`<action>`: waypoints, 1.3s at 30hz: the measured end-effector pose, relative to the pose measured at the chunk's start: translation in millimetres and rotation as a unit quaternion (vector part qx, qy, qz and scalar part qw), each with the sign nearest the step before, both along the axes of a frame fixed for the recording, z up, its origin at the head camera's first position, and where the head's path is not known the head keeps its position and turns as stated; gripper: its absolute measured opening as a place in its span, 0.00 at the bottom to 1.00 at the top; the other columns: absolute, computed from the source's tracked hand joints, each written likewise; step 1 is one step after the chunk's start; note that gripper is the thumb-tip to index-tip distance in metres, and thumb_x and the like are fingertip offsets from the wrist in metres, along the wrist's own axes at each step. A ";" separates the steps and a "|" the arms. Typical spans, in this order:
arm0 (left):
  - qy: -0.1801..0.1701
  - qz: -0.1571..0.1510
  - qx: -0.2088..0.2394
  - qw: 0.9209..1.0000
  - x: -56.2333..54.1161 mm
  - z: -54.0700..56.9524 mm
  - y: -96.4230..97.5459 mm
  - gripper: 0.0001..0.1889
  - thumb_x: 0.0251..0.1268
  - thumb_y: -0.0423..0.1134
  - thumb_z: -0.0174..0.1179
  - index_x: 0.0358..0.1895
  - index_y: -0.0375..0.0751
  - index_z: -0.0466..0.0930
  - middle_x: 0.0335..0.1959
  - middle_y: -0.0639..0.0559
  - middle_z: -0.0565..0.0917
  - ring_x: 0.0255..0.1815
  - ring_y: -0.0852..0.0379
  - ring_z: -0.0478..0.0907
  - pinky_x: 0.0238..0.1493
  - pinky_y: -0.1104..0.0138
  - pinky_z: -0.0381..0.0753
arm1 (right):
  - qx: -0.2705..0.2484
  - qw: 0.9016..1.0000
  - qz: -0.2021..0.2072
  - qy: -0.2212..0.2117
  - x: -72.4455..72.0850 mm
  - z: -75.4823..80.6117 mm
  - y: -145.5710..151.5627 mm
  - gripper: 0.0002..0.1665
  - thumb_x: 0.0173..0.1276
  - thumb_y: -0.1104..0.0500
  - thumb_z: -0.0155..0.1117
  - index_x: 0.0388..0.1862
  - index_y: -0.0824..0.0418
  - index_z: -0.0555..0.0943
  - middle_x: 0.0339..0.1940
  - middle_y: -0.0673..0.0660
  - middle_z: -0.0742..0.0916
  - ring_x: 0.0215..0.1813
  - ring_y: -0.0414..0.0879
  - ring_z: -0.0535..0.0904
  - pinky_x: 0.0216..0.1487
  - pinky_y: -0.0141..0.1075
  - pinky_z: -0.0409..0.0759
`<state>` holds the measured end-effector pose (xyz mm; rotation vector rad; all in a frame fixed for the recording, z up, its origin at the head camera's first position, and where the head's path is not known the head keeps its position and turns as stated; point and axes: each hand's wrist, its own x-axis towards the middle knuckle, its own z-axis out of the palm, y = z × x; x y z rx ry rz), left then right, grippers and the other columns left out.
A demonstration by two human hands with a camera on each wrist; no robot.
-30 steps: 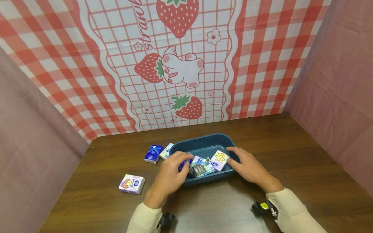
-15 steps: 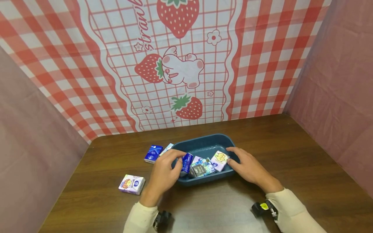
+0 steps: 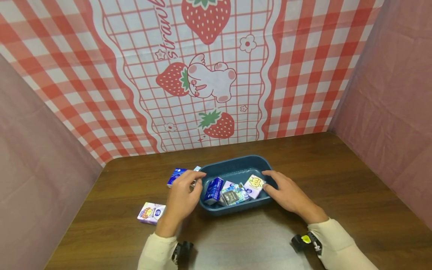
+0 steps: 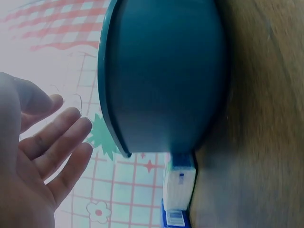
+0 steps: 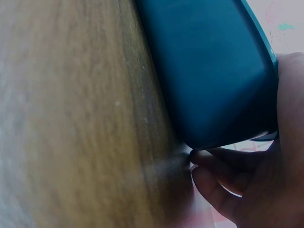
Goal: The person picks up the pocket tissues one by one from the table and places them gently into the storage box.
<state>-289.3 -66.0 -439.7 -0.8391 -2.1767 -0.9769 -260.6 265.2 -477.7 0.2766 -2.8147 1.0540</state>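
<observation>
Bin (image 3: pixel 222 213) stands on the table (image 3: pixel 337 183), near its back edge. Left hand (image 3: pixel 183 191): fingers loosely extended and apart, nothing held; located at the bin's left end. Right hand (image 3: pixel 288 193): curled over the bin's right end, thumb and forefinger across the rim; appears to steady it. Change: over the last second the left hand has withdrawn leftward from the blue pack (image 3: pixel 213 190), which now lies untouched inside the bin at its left end, beside the floral pack (image 3: pixel 235 194). The yellow-print pack (image 3: pixel 254 185) lies at the right end, near the right thumb. Assessment: the blue pack counts as released, and the left hand is free. Three packs lie outside: a second blue pack (image 3: pixel 175 176) and a white pack (image 4: pixel 179 186) between the bin and the table's back left corner, and a lilac pack (image 3: pixel 150 213) toward the left edge.
</observation>
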 end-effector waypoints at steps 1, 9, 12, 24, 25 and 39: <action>0.002 0.004 0.001 1.000 -1.2 -0.7 -1.4 0.09 0.62 0.27 0.61 0.42 0.39 0.88 0.39 0.50 0.87 0.40 0.56 0.82 0.41 0.60 0.82 | 0.000 1.000 0.000 0.001 0.0 0.0 0.0 0.30 0.73 0.50 0.59 0.70 0.61 0.72 0.69 0.65 0.76 0.70 0.62 0.69 0.66 0.64 0.65; -0.018 0.036 0.009 0.999 -6.1 -3.0 -10.8 0.08 0.61 0.26 0.62 0.41 0.37 0.88 0.38 0.48 0.87 0.36 0.55 0.82 0.39 0.57 0.83 | 0.000 1.000 0.003 0.003 -0.8 -0.5 0.1 0.30 0.74 0.50 0.59 0.70 0.60 0.71 0.69 0.64 0.76 0.70 0.62 0.70 0.66 0.64 0.65; -0.035 0.044 0.010 0.998 -7.1 -2.1 -12.9 0.08 0.62 0.27 0.63 0.41 0.37 0.88 0.38 0.48 0.87 0.35 0.55 0.83 0.39 0.57 0.84 | -0.002 1.000 0.004 0.004 -0.8 -0.1 0.3 0.30 0.74 0.50 0.59 0.70 0.61 0.71 0.69 0.64 0.76 0.70 0.62 0.69 0.66 0.64 0.65; -0.061 0.090 -0.011 0.994 -14.8 -6.1 -23.1 0.08 0.63 0.31 0.62 0.41 0.40 0.88 0.36 0.51 0.86 0.34 0.54 0.80 0.39 0.58 0.80 | -0.001 1.000 0.000 0.009 0.9 -1.6 0.3 0.30 0.73 0.50 0.59 0.70 0.61 0.72 0.69 0.64 0.76 0.70 0.62 0.70 0.67 0.64 0.65; -0.061 0.091 -0.010 0.994 -15.3 -6.4 -24.2 0.07 0.63 0.31 0.62 0.40 0.40 0.88 0.36 0.51 0.86 0.35 0.54 0.81 0.40 0.57 0.81 | -0.001 1.000 0.000 0.008 1.3 -1.8 0.4 0.30 0.73 0.51 0.59 0.70 0.61 0.72 0.69 0.64 0.76 0.69 0.62 0.70 0.67 0.64 0.65; -0.116 0.150 -0.022 0.982 -22.2 -7.1 -34.0 0.08 0.64 0.36 0.62 0.42 0.43 0.89 0.42 0.51 0.87 0.45 0.46 0.85 0.44 0.50 0.81 | -0.002 1.000 0.002 0.010 2.5 0.8 0.8 0.30 0.73 0.50 0.59 0.70 0.61 0.72 0.69 0.64 0.76 0.69 0.62 0.70 0.66 0.64 0.65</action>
